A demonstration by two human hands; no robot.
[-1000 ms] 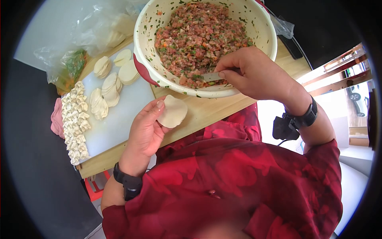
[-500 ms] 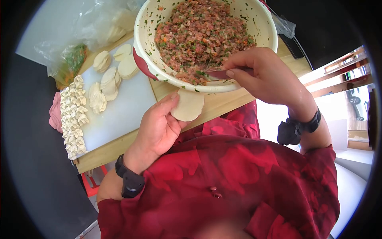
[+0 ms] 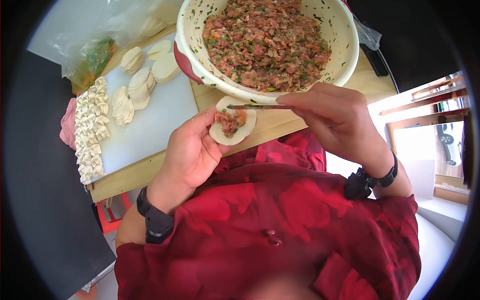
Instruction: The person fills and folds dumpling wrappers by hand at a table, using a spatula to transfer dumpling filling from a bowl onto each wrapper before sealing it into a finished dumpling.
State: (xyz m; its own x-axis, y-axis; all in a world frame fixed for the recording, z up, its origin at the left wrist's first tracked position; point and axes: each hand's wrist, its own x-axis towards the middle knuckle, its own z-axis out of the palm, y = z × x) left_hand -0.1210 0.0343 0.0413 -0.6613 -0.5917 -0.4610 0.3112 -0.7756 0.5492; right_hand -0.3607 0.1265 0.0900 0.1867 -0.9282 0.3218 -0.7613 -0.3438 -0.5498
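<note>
A round dumpling wrapper (image 3: 218, 134) rests on the fingers of my left hand (image 3: 192, 150), its edge gripped under the thumb. On the wrapper lies a clump of meat filling (image 3: 231, 122) with green and orange bits. My right hand (image 3: 345, 120) pinches the handle of a thin, flat spreader (image 3: 255, 107), whose tip reaches over the wrapper's upper part, just above the filling. Behind both hands stands a large white bowl (image 3: 345, 65) with a red handle, holding a mound of minced filling (image 3: 265, 45).
On a white cutting board (image 3: 145, 145) lie stacks of wrappers (image 3: 141, 87) and rows of folded dumplings (image 3: 90, 132) along the left edge. Plastic bags (image 3: 95, 30) sit behind it. A pink cloth (image 3: 68, 124) hangs beside the wooden table (image 3: 125, 186).
The spreader has left the bowl and come over the wrapper, which was bare and now carries filling. My right hand has moved down, out of the bowl.
</note>
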